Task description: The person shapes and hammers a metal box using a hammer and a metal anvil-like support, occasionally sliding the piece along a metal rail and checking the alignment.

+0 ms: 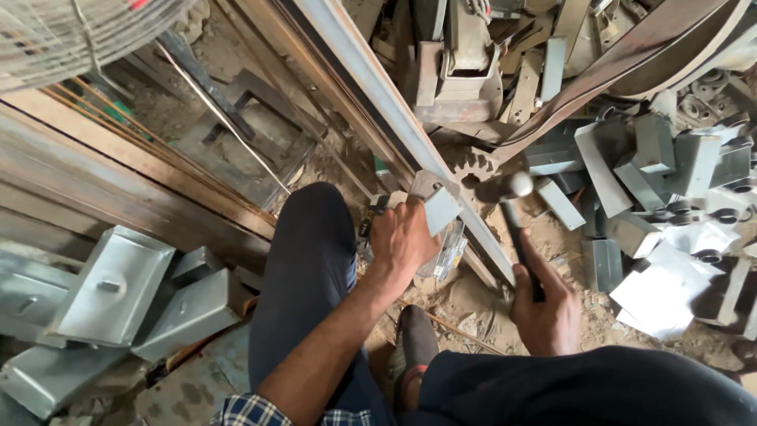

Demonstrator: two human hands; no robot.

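Note:
My left hand (400,237) grips a small bent sheet-metal piece (438,207) and holds it against a long steel rail (394,102) that runs diagonally across the ground. My right hand (546,304) is closed around the dark handle of a hammer (516,221); its rounded head is raised just right of the metal piece and looks blurred. A rusty toothed gear (467,163) lies under the rail beside the piece. My knees in dark trousers fill the lower middle.
Folded galvanised boxes (110,288) are stacked at lower left. More bent sheet pieces (670,237) are piled at right. Scrap steel parts (465,63) lie at the top, and a welded square frame (236,134) sits on the dirt floor.

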